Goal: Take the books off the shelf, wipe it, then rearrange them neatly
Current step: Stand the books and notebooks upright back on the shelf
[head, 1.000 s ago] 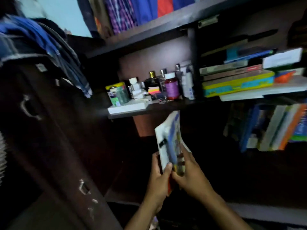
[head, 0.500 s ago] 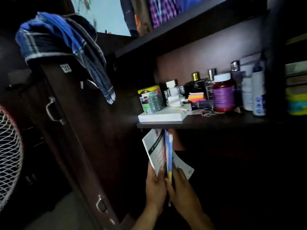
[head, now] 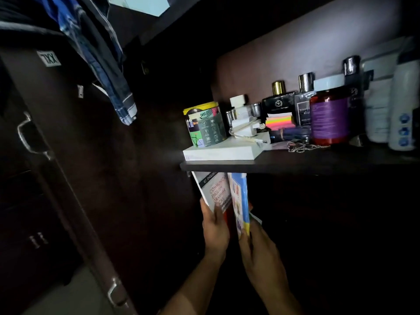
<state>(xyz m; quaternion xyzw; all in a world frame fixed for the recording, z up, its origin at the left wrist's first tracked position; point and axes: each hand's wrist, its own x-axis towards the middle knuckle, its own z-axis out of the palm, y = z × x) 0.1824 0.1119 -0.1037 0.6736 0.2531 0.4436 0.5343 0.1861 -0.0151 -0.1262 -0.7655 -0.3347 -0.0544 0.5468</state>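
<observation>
a dim, dark-brown wardrobe (head: 68, 178) fills the left, a blue plaid garment (head: 102, 64) draped over its open door, and a dark wooden shelf (head: 318, 162) juts across the middle. on the shelf sit a flat white box (head: 222, 152), a red supplement jar with a purple label (head: 329, 117), a printed tin (head: 204, 125), black perfume bottles (head: 278, 101), a white charger with its cable (head: 244, 123), neon sticky notes (head: 279, 121) and a loose chain (head: 302, 147).

just under the shelf's front edge, the books stand upright in both hands: the left hand (head: 216, 228) curls round a white english grammar book (head: 214, 192), thumb across its cover, and the right hand (head: 256, 251) pinches the bottom of a blue and yellow book (head: 239, 201), with thinner books half hidden between.

the risks, as i judge them: the book tops are right against the shelf's underside, so lifting could jam them or jolt the shelf and topple the bottles. the thin middle books look loosely held and could slide out. the compartment below is too dark to place anything surely.
</observation>
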